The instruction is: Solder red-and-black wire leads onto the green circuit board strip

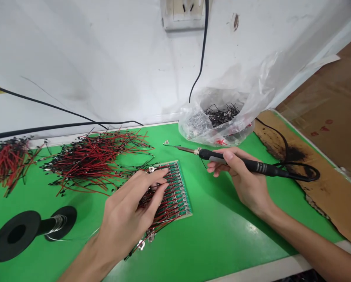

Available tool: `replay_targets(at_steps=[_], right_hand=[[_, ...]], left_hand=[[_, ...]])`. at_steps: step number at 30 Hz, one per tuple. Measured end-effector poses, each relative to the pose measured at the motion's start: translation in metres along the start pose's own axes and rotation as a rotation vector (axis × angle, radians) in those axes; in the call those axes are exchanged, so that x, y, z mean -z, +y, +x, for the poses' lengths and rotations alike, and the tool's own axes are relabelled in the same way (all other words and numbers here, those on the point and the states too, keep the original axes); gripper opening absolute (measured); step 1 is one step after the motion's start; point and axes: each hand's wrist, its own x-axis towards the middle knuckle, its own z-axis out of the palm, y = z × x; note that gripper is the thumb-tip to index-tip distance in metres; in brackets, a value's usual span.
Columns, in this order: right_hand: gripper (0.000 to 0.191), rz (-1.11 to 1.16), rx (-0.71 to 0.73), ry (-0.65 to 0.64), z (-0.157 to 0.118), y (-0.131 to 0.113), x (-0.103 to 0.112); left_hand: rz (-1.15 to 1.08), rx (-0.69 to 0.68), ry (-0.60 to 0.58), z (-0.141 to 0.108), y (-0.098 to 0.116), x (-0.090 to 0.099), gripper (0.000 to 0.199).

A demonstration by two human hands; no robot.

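Observation:
My right hand grips a soldering iron, its tip pointing left above the green mat. Close to that tip lie a thin dark wire and a small metal part. My left hand is over the left side of a green circuit board, thumb and fingers nearly together in a pinch; what they hold is hidden. Red wires run in rows across the board, with metal parts at their loose ends. Solder from a black spool trails toward my left wrist.
Piles of red and black wires lie at the left. A clear plastic bag of black wires stands against the wall. Scorched cardboard covers the right side, under the iron's cord. A socket is above.

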Motion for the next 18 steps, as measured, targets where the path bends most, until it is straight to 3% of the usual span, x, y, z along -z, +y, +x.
replay_targets(at_steps=[9,18], right_hand=[[0.021,-0.052,-0.017,0.041,0.0011,-0.0002,0.0013],[0.018,-0.082,-0.005,0.050,0.0017,-0.0011,0.0025]], left_hand=[[-0.011,0.010,-0.041,-0.0017,-0.0002,-0.0046,0.019],[-0.031,0.025,-0.069,-0.0052,-0.0030,-0.0070,0.026]])
